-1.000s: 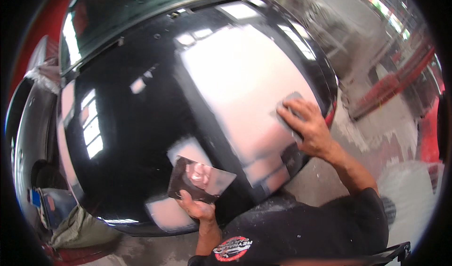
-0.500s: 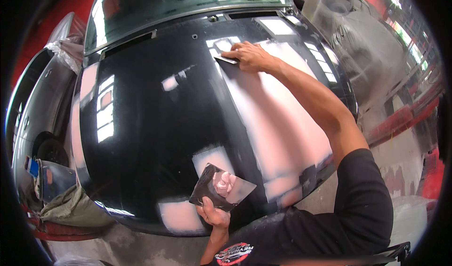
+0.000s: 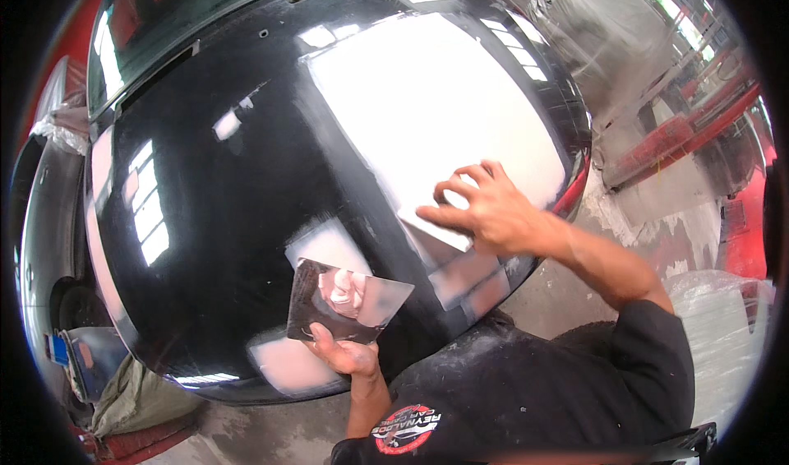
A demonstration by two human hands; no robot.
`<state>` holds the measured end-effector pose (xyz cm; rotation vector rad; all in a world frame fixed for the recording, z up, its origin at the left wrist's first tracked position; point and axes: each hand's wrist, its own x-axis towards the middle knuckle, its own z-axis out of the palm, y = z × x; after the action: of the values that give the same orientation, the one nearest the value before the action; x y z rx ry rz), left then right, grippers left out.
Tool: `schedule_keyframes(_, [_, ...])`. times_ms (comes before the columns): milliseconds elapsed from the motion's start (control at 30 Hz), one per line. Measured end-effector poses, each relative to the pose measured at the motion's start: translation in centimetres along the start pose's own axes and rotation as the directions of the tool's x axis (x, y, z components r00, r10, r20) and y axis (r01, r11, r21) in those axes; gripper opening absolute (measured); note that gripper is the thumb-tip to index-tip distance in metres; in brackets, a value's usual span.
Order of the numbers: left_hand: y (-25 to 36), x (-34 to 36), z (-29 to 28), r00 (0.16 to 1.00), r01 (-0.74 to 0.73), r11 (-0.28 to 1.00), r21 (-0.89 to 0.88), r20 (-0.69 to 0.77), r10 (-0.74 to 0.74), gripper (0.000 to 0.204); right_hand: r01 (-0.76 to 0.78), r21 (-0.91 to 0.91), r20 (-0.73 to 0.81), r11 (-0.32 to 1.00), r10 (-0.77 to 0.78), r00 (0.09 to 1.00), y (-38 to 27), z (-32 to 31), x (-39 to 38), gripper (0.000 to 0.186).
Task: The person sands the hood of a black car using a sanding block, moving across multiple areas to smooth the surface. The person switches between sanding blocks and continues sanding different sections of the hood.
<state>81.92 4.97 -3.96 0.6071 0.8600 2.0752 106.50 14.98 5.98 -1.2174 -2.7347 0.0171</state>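
Observation:
My left hand [image 3: 349, 356] grips a flat mixing board [image 3: 385, 299] from below near the front of a black car hood [image 3: 214, 210], thumb over its edge. A lump of pinkish putty [image 3: 343, 289] sits on the board. My right hand [image 3: 497, 218] is closed around a flat putty spreader [image 3: 446, 233], over the near end of a large pale coated panel [image 3: 427, 95] on the hood's right side. The spreader looks washed out by glare, and I cannot tell whether its edge touches the surface.
Smaller pale pink patches [image 3: 296, 366] mark the hood's front. To the left stand a grey car [image 3: 49, 218] and a drab cloth bundle [image 3: 144, 395] beside the fender. Plastic-wrapped items [image 3: 596, 41] and a red rail [image 3: 690, 140] lie on the right.
My right hand has come with the spreader from the panel's far end to its near end. The view has shifted, and my left hand still holds the board with putty.

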Motion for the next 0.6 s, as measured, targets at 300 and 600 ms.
schedule_keyframes(300, [1.2, -0.2, 1.5, 0.977, 0.129, 0.985, 0.118, -0.185, -0.106, 0.049, -0.078, -0.026, 0.174, 0.997, 0.082, 0.981, -4.1, -0.1, -9.3, 0.060])
schedule_keyframes(600, [2.0, 1.2, 6.4, 0.841, 0.533, 0.843, -0.070, 0.146, -0.520, 0.038, 0.326, 0.411, -0.488, 0.851, -0.096, 0.867, -3.7, -3.7, -7.1, 0.071])
